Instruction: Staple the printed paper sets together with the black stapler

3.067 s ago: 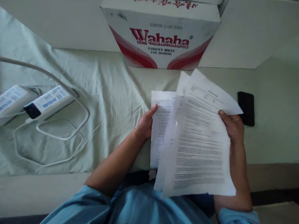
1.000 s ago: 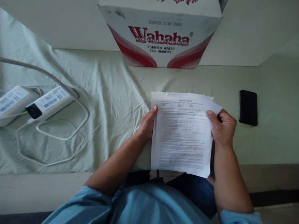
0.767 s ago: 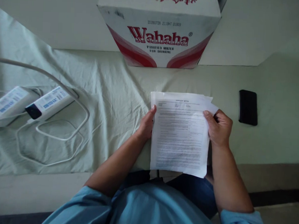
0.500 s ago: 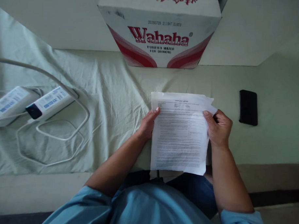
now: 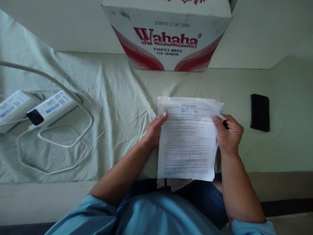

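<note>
A printed sheet of paper with a torn or folded upper right corner is held up in front of my body, its small text facing me. My left hand grips its left edge, thumb on the front and fingers behind. At the upper right, my right hand pinches the edge between thumb and curled fingers. Another layer of paper seems to lie behind the front sheet, but I cannot tell how many. The lower edge hangs over my lap.
A Wahaha water carton stands at the back on the pale green cloth. To the right lies a black phone-like object. Two white box-shaped devices and looped white cables occupy the left side.
The paper's lower edge has shifted slightly upward, and its upper right corner is bent a little differently near my right hand. Both hands keep their hold almost in place.
</note>
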Demonstrator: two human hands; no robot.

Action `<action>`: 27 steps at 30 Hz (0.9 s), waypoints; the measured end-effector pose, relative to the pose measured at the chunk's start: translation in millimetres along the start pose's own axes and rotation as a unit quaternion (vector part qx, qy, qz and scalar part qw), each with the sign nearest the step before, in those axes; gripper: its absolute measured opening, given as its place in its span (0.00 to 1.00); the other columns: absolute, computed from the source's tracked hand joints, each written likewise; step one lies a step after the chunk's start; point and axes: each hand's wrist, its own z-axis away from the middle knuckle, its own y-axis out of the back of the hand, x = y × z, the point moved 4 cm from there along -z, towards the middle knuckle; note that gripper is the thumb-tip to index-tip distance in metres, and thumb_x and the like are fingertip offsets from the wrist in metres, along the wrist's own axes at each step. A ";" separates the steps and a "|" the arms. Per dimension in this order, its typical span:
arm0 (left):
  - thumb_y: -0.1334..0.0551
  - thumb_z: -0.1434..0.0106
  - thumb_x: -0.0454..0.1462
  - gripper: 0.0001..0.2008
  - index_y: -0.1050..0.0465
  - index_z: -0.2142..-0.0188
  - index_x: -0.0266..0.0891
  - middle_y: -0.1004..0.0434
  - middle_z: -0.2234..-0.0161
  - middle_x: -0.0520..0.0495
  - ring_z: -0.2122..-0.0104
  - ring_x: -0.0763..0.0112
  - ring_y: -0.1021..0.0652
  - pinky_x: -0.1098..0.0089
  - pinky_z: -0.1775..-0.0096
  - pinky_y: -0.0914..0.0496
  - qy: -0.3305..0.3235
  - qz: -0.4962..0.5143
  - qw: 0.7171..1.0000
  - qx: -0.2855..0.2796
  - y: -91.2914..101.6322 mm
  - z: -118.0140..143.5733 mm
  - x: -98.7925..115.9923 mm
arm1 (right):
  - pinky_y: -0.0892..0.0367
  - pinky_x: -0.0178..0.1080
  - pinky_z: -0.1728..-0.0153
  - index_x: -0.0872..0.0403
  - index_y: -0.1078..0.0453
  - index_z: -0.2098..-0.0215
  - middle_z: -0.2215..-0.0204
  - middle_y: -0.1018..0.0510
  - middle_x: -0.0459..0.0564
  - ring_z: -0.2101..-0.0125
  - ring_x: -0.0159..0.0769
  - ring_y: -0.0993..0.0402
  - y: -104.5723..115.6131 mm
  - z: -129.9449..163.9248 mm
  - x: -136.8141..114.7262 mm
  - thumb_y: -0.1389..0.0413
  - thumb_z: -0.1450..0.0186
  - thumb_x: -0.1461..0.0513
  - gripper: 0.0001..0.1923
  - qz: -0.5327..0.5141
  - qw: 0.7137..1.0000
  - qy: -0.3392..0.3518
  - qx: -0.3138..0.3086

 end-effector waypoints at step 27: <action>0.26 0.39 0.56 0.24 0.17 0.59 0.37 0.11 0.61 0.39 0.51 0.40 0.13 0.48 0.50 0.17 -0.007 -0.039 0.999 -0.014 2.4 -1.3 0.4 | 0.33 0.38 0.67 0.51 0.22 0.64 0.73 0.25 0.43 0.71 0.32 0.31 -5.2 -18.5 17.6 0.31 0.35 0.46 0.18 -0.013 0.999 -0.012 0.040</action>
